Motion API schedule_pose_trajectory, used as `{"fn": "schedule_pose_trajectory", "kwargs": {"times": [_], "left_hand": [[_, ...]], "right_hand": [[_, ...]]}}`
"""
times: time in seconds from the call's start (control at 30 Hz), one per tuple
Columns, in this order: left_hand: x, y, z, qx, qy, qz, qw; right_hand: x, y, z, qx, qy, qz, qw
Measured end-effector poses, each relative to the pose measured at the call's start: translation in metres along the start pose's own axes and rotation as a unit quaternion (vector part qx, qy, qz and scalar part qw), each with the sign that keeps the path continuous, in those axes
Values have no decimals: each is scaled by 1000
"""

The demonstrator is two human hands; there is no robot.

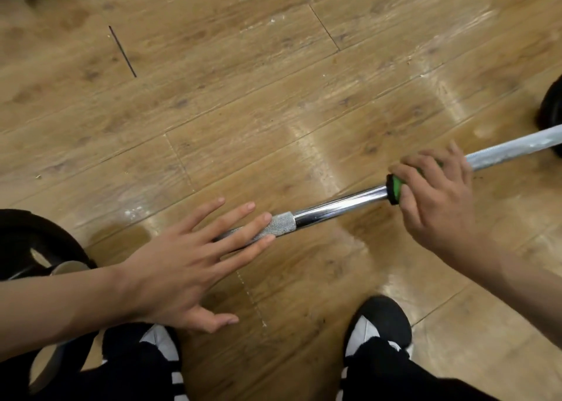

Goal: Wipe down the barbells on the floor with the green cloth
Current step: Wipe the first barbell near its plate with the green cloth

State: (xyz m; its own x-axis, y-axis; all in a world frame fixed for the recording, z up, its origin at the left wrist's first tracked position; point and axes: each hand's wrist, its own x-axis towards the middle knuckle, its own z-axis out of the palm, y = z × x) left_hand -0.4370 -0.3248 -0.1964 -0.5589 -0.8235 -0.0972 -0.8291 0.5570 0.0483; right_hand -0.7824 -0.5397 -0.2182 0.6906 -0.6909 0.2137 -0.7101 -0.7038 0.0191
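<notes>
A chrome barbell [337, 207] lies slantwise on the wooden floor, running from lower left to upper right. Its bar has knurled patches and a smooth shiny middle. My right hand [438, 199] grips the green cloth [395, 187], which is wrapped round the bar; only a green and black edge of the cloth shows beside my fingers. My left hand [185, 260] is spread flat, with straight fingers lying over the knurled part of the bar further left.
A black weight plate [552, 111] sits on the bar's right end at the frame edge. Another black plate [33, 242] is at the lower left. My two black-and-white shoes [377, 324] stand just behind the bar. A thin dark line [122, 51] marks the floor at upper left.
</notes>
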Motion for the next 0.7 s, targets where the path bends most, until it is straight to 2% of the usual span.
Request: {"fn": "schedule_pose_trajectory", "kwargs": {"times": [0.1,0.17,0.3,0.4,0.53,0.7], "left_hand": [[1,-1,0,-7,-5,0,1000],[1,-1,-1,-5,-7,-2,1000],[3,-4,-4,-2,-10,-2,1000],[4,-7,-3,5,-14,-3,1000],[5,-13,-3,8,-9,-7,1000],[4,-22,-2,8,1,-6,1000]], "right_hand": [[-4,2,-5,3,-3,107,994],[-1,-30,-4,22,-1,124,992],[9,-121,5,78,29,13,996],[16,-152,7,77,16,-33,996],[23,-111,11,24,44,-91,995],[27,-21,15,13,73,45,996]]}}
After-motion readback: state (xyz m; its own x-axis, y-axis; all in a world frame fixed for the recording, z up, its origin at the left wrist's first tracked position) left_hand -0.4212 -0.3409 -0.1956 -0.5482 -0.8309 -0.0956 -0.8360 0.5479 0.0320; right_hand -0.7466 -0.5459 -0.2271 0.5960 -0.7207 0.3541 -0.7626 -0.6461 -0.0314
